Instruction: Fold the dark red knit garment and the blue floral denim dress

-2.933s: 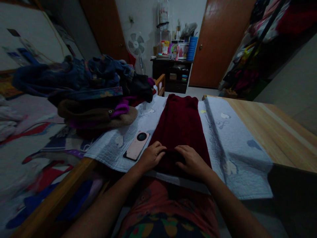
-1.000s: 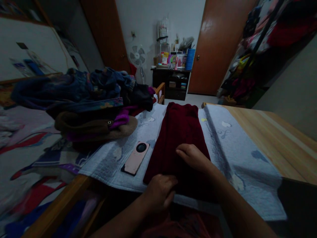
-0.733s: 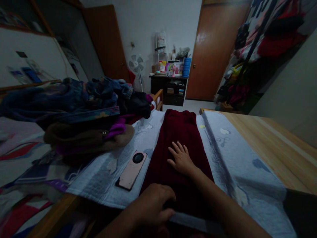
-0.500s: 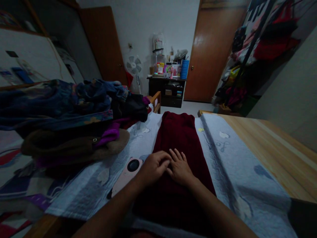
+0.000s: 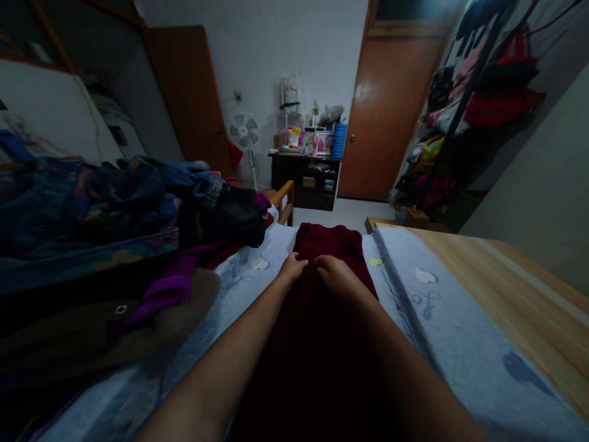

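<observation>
Dim room, fan [image 5: 243, 130] at the back, dark red garment [image 5: 317, 344] stretched away over the pale quilted sheet [image 5: 427, 307], and both hands have just pushed forward from its middle toward the far end! Left hand [image 5: 292, 269] at the left edge, right hand [image 5: 335, 274] on top, its flat palm now curled. Fingers bent; pinching cloth, cannot tell. Work's up there now.

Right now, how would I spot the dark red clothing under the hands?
Find the pale blue quilted cover with the wood-grain surface at its right. Lengthwise on it lies the long maroon garment, with the left hand and right hand near its far end. It is plain and laid flat, unlike the rumpled blue denim off to its left.
</observation>
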`<state>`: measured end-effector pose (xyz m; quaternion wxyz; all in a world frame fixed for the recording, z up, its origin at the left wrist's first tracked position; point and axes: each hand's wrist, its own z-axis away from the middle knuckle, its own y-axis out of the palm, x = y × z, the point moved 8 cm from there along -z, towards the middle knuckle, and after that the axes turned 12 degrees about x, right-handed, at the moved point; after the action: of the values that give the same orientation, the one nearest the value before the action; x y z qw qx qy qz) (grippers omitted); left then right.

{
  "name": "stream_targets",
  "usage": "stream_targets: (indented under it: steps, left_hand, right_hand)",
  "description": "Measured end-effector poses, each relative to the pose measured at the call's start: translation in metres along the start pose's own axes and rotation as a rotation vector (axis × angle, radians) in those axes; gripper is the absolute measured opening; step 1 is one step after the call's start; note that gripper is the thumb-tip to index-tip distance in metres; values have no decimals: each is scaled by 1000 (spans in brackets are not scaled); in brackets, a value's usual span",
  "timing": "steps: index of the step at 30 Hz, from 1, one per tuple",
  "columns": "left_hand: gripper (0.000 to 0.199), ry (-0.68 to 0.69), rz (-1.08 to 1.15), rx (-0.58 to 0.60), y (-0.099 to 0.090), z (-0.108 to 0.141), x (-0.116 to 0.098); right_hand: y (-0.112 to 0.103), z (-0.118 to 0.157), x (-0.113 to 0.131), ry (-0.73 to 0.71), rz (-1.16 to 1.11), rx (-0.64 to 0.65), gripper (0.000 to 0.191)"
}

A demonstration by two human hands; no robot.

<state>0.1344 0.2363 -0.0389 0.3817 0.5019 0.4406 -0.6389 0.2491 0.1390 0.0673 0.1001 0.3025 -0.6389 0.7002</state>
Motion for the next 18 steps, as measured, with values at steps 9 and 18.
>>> stream_targets:
  steps: [9, 18]
  left_hand:
    - [14, -22, 161, 161, 15, -42, 3]
    - [29, -110, 209, 198, 13, -97, 1]
  right_hand:
    - [58, -38, -61, 207, 201, -210, 45]
    - [66, -30, -61, 188, 244, -248, 45]
